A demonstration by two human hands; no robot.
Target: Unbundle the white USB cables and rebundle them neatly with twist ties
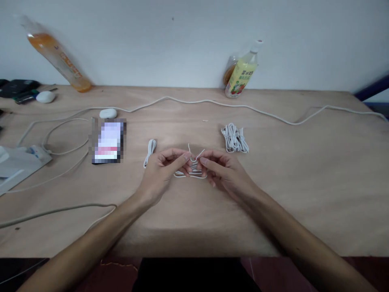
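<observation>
Between thumb and fingers, my left hand [170, 166] pinches one side of a thin white twist tie [193, 160]. Its other side is pinched by my right hand [221, 168], and the tie bends into a U with both ends pointing up. Just below my fingertips lies a folded white cable [191, 175], partly hidden by both hands. Left of my left hand rests a small looped white cable [150, 152]. A bundle of coiled white cables [235, 138] sits beyond my right hand.
A phone [108, 142] and a white earbud case [108, 113] lie to the left. A long white cord [209, 101] crosses the table. An orange drink bottle [57, 56] and a yellow-labelled bottle [243, 73] lean on the wall. A small white scrap [205, 121] lies mid-table.
</observation>
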